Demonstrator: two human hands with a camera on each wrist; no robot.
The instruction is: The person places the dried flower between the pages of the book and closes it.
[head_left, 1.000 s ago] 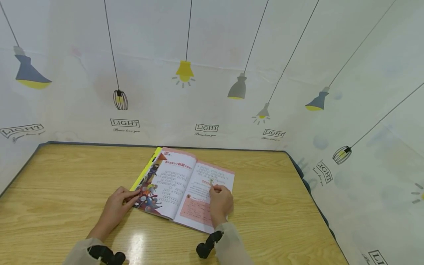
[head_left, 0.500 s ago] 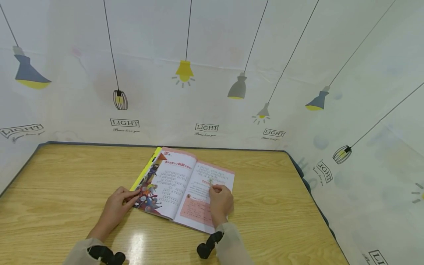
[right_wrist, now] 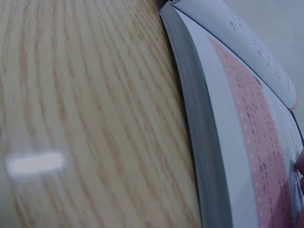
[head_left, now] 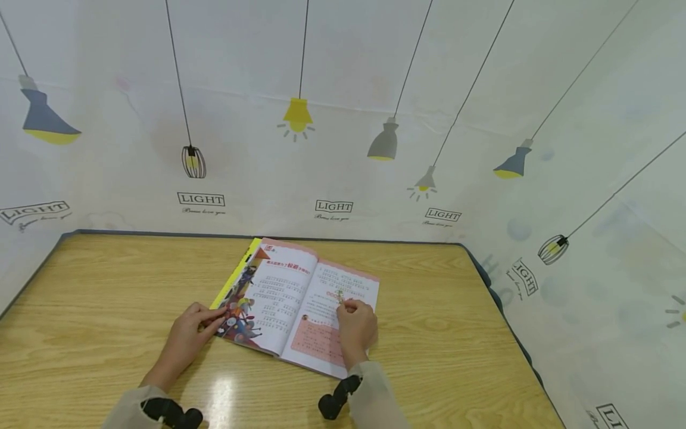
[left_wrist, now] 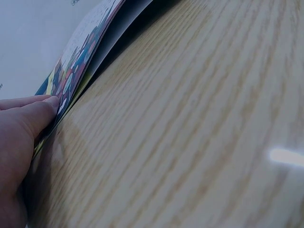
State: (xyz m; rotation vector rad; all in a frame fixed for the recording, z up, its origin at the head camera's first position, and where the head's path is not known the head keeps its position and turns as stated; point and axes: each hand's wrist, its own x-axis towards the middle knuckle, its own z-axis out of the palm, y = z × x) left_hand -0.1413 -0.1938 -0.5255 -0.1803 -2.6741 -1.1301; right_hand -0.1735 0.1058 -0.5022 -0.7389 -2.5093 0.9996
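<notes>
An open book (head_left: pixel 278 298) lies on the table, its left page colourfully illustrated and its right page carrying a pink text box. My left hand (head_left: pixel 184 339) rests its fairly straight thumb and finger on the left page's lower outer corner; the left wrist view shows the thumb (left_wrist: pixel 45 109) touching that page's edge. Over the right page, my right hand (head_left: pixel 358 326) pinches a small, slender greenish-gold item (head_left: pixel 340 296) between thumb and finger. Its exact kind is too small to tell. Only fingertips (right_wrist: pixel 300 164) of that hand show in the right wrist view.
The wood-grain table (head_left: pixel 439 333) extends around the book and bears a bright light reflection near the front. Pale wall covering (head_left: pixel 241 71) printed with hanging lamps stands behind and to the right. A yellow cover strip (head_left: pixel 236 273) shows along the book's left edge.
The small item in my right hand shifts and tilts very slightly over the right page. My left hand and the book stay where they were.
</notes>
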